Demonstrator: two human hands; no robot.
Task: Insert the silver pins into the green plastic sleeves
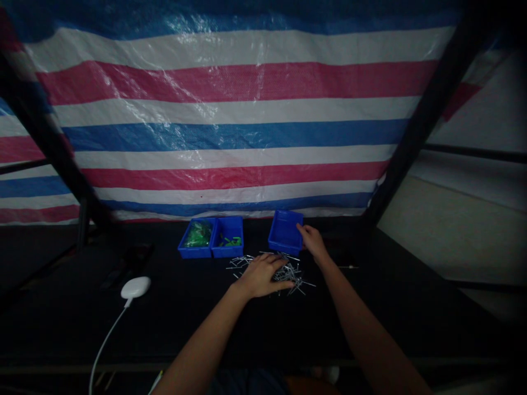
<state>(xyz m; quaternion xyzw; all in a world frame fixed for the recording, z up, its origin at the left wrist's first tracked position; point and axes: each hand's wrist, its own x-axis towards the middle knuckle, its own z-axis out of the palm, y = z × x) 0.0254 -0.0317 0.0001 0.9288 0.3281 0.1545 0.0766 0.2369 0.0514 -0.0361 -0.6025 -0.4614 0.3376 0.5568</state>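
Thin silvery metal pins, like nails or rivets [290, 272], lie in a loose pile on the black table. My left hand [263, 274] rests palm down over the left part of this pile, its fingers spread and its thumb stretched to the right. At the pile's back edge stands a blue plastic bin [285, 230] with no contents showing. My right hand [312, 240] grips the right wall of that bin, thumb and fingers closed on its rim. Whatever lies under my left palm is hidden.
Left of the pile are two more blue bins: one [195, 253] holds a clear bag of green pieces [198, 235], the other [227, 252] loose green pieces [233, 241]. A white rounded device [135, 286] with a cable lies at the left. Striped sheeting [230, 131] hangs behind the table.
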